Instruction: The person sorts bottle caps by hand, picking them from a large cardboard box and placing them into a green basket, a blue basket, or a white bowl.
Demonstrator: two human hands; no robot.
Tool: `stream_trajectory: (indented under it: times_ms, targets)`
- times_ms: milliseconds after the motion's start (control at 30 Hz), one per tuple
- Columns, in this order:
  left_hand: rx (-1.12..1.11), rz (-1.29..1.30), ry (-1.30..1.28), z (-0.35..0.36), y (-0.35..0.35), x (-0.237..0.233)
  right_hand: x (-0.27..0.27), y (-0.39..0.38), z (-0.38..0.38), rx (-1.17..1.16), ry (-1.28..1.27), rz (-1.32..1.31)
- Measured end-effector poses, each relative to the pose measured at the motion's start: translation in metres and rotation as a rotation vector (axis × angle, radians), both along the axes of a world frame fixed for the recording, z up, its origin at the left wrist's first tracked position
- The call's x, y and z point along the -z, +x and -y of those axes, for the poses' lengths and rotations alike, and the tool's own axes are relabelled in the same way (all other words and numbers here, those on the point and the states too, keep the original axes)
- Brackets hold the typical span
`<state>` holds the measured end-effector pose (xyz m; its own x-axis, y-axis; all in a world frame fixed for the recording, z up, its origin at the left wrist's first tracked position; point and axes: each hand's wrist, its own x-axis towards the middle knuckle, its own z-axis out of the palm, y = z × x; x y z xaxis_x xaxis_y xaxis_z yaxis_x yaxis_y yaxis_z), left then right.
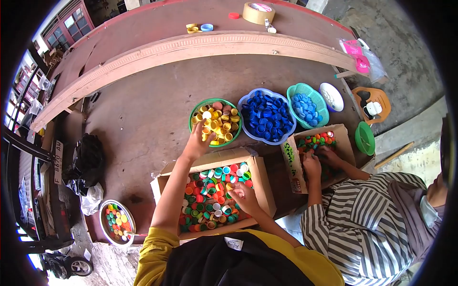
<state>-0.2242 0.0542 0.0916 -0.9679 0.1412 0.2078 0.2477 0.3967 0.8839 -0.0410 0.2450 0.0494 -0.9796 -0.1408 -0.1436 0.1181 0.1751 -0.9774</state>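
Observation:
My left hand [196, 142] reaches over the near left edge of a green basket [192, 114] heaped with yellow and brown caps [218, 125]. Its fingers are apart, over the caps, with nothing visibly gripped. Below and to the right, my right hand [245, 199] pinches a yellow cap [230, 186] between its fingertips. That hand is above an open cardboard box [264, 186], which holds many mixed caps [207, 198] in red, green, white, teal and orange.
Right of the green basket stand a basket of dark blue caps [267, 117], a basket of light blue caps [305, 108] and a white bowl [331, 97]. A co-worker in stripes [362, 224] reaches into another box [346, 138]. A round tray [102, 224] stands lower left.

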Motion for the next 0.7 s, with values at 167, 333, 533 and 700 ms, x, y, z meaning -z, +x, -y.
stream_trajectory:
  times_ms: [167,333,533,700]
  targets:
    - [-0.021,0.003,-0.052,0.015,0.061,0.004,-0.004,-0.013,-0.004,0.001,0.014,-0.093]
    - [-0.184,0.094,0.025,0.032,0.144,0.015,-0.010,-0.052,-0.005,0.096,-0.060,-0.139]
    - [-0.027,0.034,-0.086,0.035,0.220,0.041,-0.059,-0.122,0.010,0.176,0.186,-0.593]
    - [0.010,0.149,-0.117,0.039,0.256,0.067,-0.089,-0.154,0.022,0.162,0.266,-0.740]
